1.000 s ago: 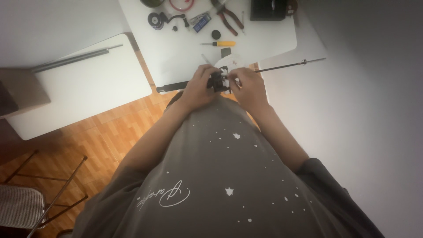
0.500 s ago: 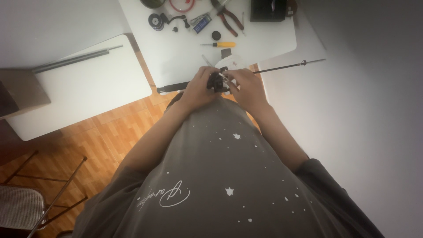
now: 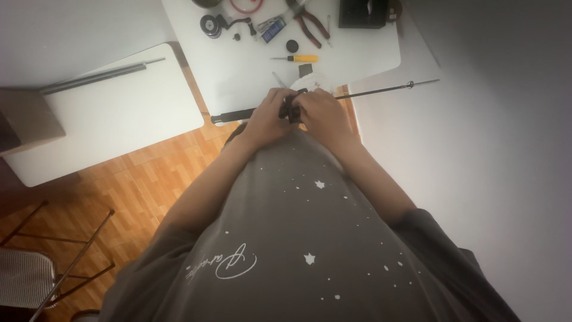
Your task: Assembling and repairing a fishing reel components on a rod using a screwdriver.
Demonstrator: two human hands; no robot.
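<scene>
Both hands meet at the near edge of the white table, directly above the person's grey shirt. The left hand and the right hand are curled closed around a small black part, which sits between them and shows only as a dark patch between the fingers. Its exact shape cannot be made out. The part is mounted on, or held against, a long thin rod — which of the two cannot be told. The rod runs from a dark handle at the table edge on the left, passes behind the hands, and extends to the right past the table corner, ending in a small ring guide.

Items on the table beyond the hands:
- a yellow-handled screwdriver, lying flat, near the hands;
- a small white disc, just behind the right hand;
- red-handled pliers, farther back;
- a round dark reel part, at the far left of the table;
- a black box, at the far right edge.

A second white table stands to the left — well apart from the hands — with a dark tube lying across it. Wood flooring shows between the tables.
</scene>
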